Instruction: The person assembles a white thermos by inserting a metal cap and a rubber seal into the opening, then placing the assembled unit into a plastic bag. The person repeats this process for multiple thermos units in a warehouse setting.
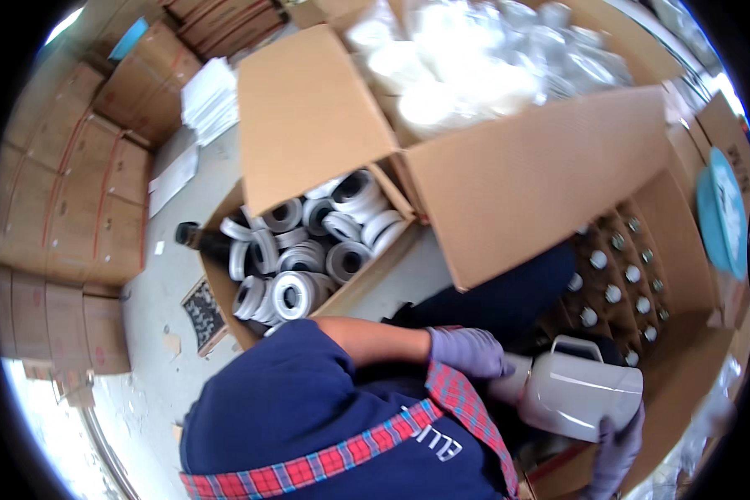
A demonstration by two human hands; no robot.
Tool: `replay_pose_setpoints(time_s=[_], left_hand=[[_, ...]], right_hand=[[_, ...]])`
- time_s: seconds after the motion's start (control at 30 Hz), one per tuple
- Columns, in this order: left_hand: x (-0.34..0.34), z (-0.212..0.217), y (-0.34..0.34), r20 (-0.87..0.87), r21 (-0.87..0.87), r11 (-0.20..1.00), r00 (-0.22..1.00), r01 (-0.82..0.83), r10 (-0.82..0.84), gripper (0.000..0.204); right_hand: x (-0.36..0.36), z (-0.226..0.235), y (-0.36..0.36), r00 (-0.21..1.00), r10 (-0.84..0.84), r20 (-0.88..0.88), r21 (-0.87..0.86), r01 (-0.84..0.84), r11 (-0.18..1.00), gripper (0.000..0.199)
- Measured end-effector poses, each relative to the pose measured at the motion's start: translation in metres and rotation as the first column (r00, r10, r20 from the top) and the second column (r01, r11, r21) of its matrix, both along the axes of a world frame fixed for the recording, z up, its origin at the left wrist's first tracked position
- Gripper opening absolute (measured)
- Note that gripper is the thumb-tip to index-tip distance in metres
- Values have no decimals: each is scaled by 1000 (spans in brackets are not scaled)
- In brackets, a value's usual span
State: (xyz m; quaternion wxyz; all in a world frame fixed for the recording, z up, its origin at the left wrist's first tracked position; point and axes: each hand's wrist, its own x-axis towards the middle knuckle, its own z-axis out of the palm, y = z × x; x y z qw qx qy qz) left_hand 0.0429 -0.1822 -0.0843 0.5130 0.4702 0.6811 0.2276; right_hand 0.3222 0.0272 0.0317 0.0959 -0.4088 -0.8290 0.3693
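Observation:
A pale, glossy jug [582, 392] with a loop handle lies on its side at the lower right, held between my gloved hands. My left hand [468, 352], in a purple glove, is closed round the narrower whitish end piece [508, 377] on the jug's left. Against the jug's lower right side, my right hand [618, 454] grips it with bent fingers, partly hidden behind it. Beside the jug stands a large carton [687, 287] with cardboard dividers. Several bottles with silvery-white caps [613, 293] sit in its compartments.
An open box [367, 293] of white ring-shaped rolls stands left of centre. Behind it, a carton [542, 179] with raised flaps holds clear-wrapped white items [467, 79]. Stacked cartons [67, 192] line the left. A turquoise round lid or basin [722, 212] is at the far right.

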Motion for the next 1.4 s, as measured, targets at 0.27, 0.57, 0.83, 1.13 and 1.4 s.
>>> replay_pose_setpoints(time_s=[0.27, 0.57, 0.83, 1.13, 1.4], left_hand=[[-161, -16, -201, -712, -129, 753, 589, -645, 382, 42], [-220, -128, -196, -893, 318, 623, -5, -715, 451, 25], [-105, 128, -150, -489, 497, 865, 804, -62, 339, 34], [0, 139, 84, -183, 912, 404, 957, 80, 225, 73], [16, 112, 133, 901, 258, 769, 433, -585, 26, 79]], right_hand=[[-172, 10, 14, 908, 304, 287, 204, -369, 907, 55], [-92, -7, 29, 972, 26, -234, 220, 27, 975, 44], [-103, 12, -49, 868, 135, -478, -228, -271, 935, 65], [-85, 7, 0, 430, -351, -832, -462, -187, 867, 62], [-88, 13, 26, 839, 128, -530, 664, 316, 678, 57]])
